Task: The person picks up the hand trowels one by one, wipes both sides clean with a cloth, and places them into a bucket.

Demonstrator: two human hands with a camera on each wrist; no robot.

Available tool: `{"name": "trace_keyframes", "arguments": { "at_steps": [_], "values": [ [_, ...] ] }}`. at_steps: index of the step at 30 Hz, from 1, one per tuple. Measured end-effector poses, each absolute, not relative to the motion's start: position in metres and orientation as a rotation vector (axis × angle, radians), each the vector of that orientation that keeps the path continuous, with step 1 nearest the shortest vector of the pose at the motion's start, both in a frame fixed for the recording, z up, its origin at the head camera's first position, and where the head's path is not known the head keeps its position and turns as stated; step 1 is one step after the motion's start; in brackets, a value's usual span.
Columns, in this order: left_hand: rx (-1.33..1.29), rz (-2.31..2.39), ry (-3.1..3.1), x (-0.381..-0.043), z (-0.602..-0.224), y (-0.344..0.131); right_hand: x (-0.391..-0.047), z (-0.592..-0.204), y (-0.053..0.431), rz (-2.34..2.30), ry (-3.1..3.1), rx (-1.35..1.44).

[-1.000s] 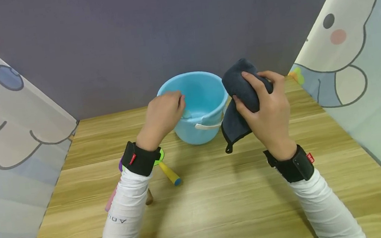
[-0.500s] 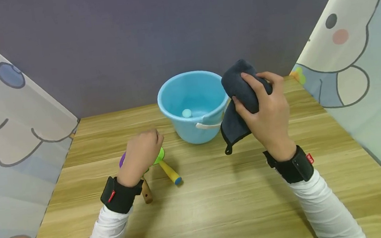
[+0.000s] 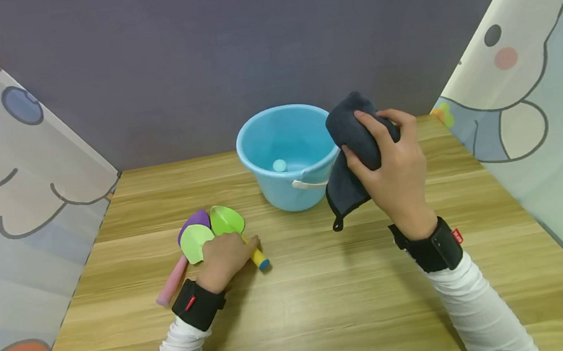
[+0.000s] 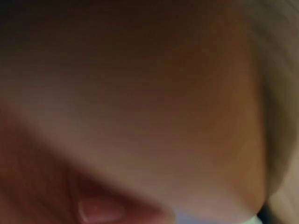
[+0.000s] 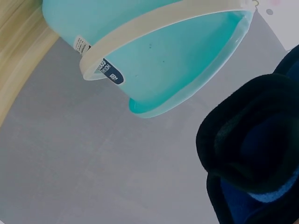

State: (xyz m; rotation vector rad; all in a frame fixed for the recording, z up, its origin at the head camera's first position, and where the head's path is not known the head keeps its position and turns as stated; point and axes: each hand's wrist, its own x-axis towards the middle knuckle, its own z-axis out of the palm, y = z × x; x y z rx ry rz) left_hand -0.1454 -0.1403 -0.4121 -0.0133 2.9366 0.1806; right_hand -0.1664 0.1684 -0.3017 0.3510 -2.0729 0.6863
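My left hand (image 3: 223, 259) is low over a group of toy shovels on the table, its thumb lying across a yellow handle (image 3: 258, 258). That handle belongs to a green shovel (image 3: 226, 220); a light green shovel head (image 3: 196, 244) shows just beside my fingers. The fingertips are hidden, and the left wrist view is filled by dark, blurred skin. My right hand (image 3: 393, 169) grips a bunched dark grey cloth (image 3: 346, 183), holding it up beside the light blue bucket (image 3: 290, 191). In the right wrist view the folded cloth (image 5: 247, 135) hangs near the bucket (image 5: 177, 60).
A purple shovel head (image 3: 196, 220) and a pink handle (image 3: 171, 281) lie left of the left hand. A small pale disc (image 3: 279, 165) is inside the bucket, whose white handle (image 3: 308, 184) hangs in front. A grey wall (image 3: 197, 64) stands behind the wooden table (image 3: 296, 317).
My left hand has come away from over the bucket, down and to the left, onto the shovels. The right hand keeps the cloth in nearly the same place.
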Motion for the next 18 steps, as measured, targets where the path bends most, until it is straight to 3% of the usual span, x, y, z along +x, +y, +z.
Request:
{"name": "trace_keyframes", "arguments": {
  "at_steps": [13, 18],
  "values": [
    [0.094, 0.367, 2.958, -0.149, -0.422, -0.141, -0.155, -0.304, 0.16, 0.696, -2.051, 0.603],
    [-0.002, 0.391, 3.027, -0.144, -0.413, -0.145, -0.147, -0.303, 0.148, 0.681, -2.019, 0.698]
  ]
}}
